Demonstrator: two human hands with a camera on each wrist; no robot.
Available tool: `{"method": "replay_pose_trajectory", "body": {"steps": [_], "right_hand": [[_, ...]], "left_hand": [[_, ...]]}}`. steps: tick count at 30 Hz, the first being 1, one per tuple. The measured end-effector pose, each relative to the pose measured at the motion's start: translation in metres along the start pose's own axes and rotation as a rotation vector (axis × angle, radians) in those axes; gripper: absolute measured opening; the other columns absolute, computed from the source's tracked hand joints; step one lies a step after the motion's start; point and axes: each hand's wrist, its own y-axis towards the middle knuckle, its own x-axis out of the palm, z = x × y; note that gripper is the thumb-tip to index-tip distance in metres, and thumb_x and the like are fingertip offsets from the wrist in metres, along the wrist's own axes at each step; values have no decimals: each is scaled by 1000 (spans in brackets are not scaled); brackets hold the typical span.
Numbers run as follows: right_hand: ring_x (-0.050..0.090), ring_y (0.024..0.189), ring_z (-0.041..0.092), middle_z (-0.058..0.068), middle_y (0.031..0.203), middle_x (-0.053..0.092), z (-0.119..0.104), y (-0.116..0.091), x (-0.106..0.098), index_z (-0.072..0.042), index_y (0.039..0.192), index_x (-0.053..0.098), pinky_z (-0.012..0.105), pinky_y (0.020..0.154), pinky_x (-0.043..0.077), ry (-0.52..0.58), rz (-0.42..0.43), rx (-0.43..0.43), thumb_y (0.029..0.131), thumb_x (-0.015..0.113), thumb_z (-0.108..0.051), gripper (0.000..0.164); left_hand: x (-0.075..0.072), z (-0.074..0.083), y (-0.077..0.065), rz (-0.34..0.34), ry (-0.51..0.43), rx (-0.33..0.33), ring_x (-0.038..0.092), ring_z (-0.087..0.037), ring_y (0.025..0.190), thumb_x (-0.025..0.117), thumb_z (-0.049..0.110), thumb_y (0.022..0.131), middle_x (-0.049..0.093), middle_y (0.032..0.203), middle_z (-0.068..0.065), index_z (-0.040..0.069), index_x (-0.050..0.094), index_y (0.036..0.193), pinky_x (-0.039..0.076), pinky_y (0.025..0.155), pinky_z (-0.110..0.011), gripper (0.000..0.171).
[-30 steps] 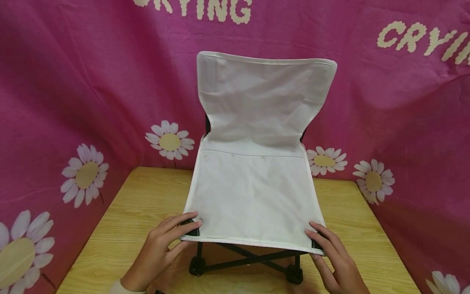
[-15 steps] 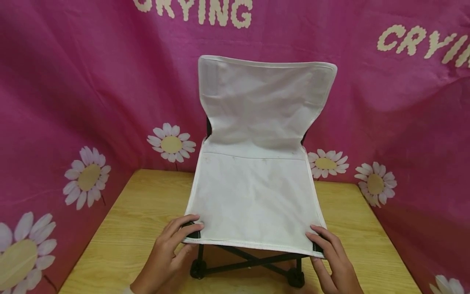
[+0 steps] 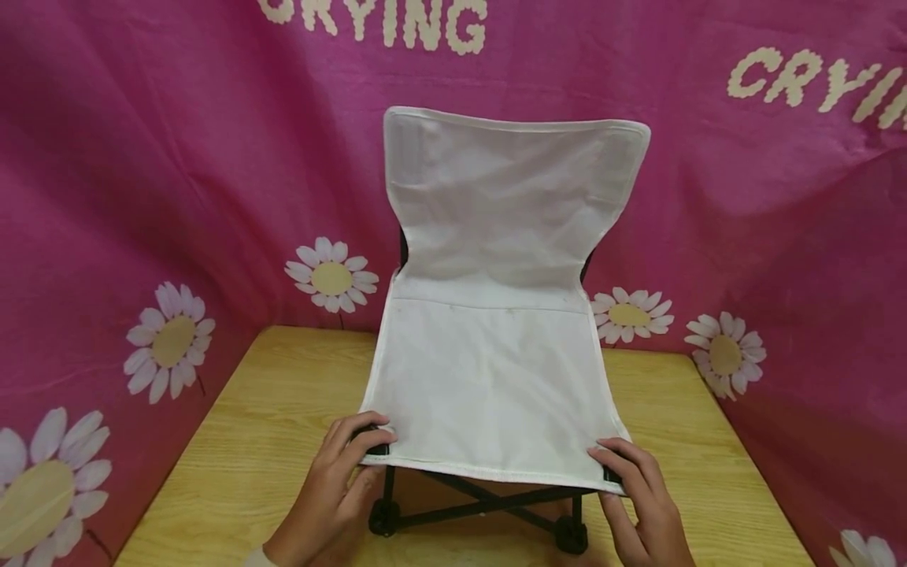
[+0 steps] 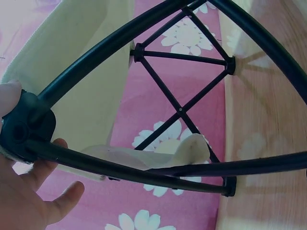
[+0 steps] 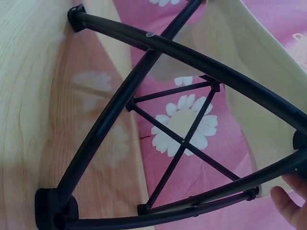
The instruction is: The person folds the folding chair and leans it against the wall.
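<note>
A white fabric folding chair (image 3: 489, 386) with a black frame stands upright on the table, its backrest (image 3: 513, 185) at the far side. My left hand (image 3: 329, 484) grips the seat's front left corner, fingers over the top and thumb below. At the front right corner my right hand (image 3: 648, 496) holds on the same way. Under the seat, the left wrist view shows a black corner joint (image 4: 29, 127) against the left hand. Crossed black tubes (image 5: 184, 141) of the frame fill the right wrist view, with the right fingertips at its edge.
Beneath the chair is a light wood-grain table (image 3: 234, 441). A pink curtain (image 3: 234, 142) with white daisies and lettering encloses the back and both sides, close behind the chair. Black feet (image 3: 385, 517) of the chair rest on the tabletop.
Both hands stay on the front corners. The left hand and its corner have shifted slightly right and inward, and the whole scene sits a little lower in the head view.
</note>
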Motion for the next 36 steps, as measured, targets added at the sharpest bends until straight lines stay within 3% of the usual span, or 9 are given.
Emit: {"method": "replay_pose_trajectory", "body": {"steps": [6,15,22,36], "right_hand": [[46,119,12,9,129,52,-1,3,1,-12,126,62,11,100,30,23,34,-8,81,60,13,51],[47,119,14,11,127,54,0,6,6,-9,121,64,15,105,29,23,80,-57,83,59,9,43],[47,121,16,12,127,54,-5,10,6,-8,121,65,16,106,29,24,89,-66,87,59,4,36],[46,122,19,12,127,53,-10,14,7,-9,121,65,15,105,29,11,93,-83,90,55,0,33]], "left_hand": [[3,2,5,27,-21,26,47,-22,115,57,19,97,53,127,-7,13,61,120,31,101,-21,24],[5,4,7,25,-12,4,47,-22,114,65,3,88,53,128,-8,16,61,119,32,99,-22,34],[3,6,11,29,-5,12,46,-21,117,55,17,98,52,128,-7,15,61,119,30,103,-22,22],[2,11,16,48,-4,40,46,-23,117,51,22,100,52,127,-7,15,61,119,29,105,-23,22]]}}
